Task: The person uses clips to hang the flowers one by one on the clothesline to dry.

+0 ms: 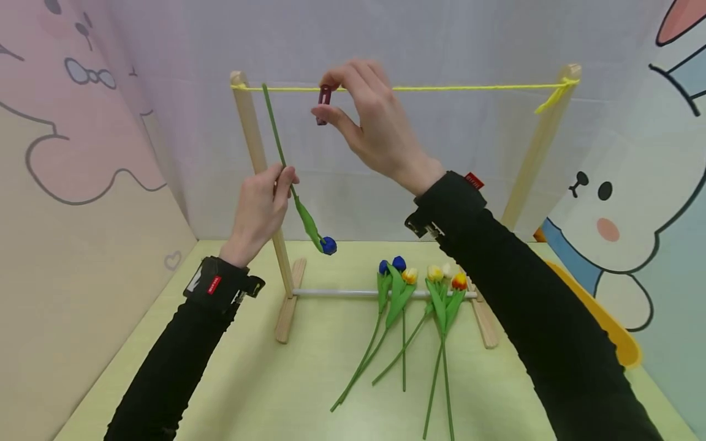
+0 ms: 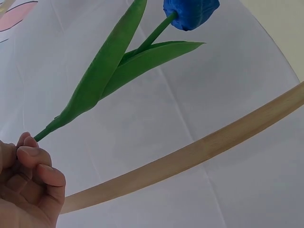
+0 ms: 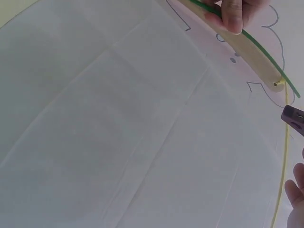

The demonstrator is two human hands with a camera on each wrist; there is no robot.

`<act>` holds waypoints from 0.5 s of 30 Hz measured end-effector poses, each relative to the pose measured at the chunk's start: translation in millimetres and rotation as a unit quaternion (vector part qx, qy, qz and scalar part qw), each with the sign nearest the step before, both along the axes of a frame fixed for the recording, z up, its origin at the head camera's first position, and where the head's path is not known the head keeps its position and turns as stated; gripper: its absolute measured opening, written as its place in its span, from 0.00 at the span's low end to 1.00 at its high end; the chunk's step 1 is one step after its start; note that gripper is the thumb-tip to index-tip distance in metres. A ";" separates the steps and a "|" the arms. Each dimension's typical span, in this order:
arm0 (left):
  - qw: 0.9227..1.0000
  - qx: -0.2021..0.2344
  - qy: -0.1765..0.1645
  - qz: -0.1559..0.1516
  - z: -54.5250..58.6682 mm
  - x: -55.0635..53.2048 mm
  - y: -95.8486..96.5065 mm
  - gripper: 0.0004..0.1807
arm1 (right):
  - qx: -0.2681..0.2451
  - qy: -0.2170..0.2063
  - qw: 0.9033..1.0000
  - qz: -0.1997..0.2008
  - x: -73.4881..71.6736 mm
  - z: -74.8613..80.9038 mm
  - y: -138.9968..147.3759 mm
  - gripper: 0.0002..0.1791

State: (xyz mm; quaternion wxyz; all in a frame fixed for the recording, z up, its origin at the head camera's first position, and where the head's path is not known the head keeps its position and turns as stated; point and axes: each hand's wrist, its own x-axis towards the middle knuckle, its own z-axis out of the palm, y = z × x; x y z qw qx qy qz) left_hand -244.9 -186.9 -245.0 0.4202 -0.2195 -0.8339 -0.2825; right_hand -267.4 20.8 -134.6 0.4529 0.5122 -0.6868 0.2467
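My left hand (image 1: 261, 205) pinches the green stem of a blue artificial tulip (image 1: 309, 223), whose blossom hangs down while the bare stem end points up by the yellow string (image 1: 458, 87). In the left wrist view the tulip's two leaves and blue blossom (image 2: 190, 12) lie beyond my fingertips. My right hand (image 1: 372, 116) holds a dark red clothespin (image 1: 324, 104) between thumb and fingers, at the string. Part of this clothespin (image 3: 295, 118) shows at the edge of the right wrist view, overlapping the string. Whether it bites the string I cannot tell.
Two wooden posts (image 1: 254, 135) carry the string, with a white rod (image 1: 353, 293) joining them low down. Several blue, yellow, white and orange-red tulips (image 1: 441, 300) lie on the pale table (image 1: 242, 392). A yellow tray (image 1: 601, 315) stands at right, partly behind my right arm.
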 end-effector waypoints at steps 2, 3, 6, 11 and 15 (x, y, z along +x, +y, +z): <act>1.000 0.001 -0.010 0.001 1.2 0.0 0.4 0.19 | 0.007 -0.018 1.000 0.002 -0.6 3.7 -3.1 0.18; 1.000 0.002 -0.013 0.002 1.8 -0.1 0.5 0.19 | 0.007 -0.029 1.000 0.007 -1.2 5.6 -4.6 0.18; 1.000 0.005 -0.017 0.002 3.8 -0.6 0.6 0.20 | 0.002 -0.061 0.998 0.029 -3.0 11.7 -9.0 0.17; 1.000 0.007 -0.024 0.010 8.0 -1.4 0.9 0.21 | -0.008 -0.105 0.992 0.072 -6.0 21.5 -16.9 0.16; 0.999 0.006 -0.037 0.018 10.4 -2.2 1.8 0.21 | -0.012 -0.151 0.986 0.069 -8.5 28.2 -22.5 0.16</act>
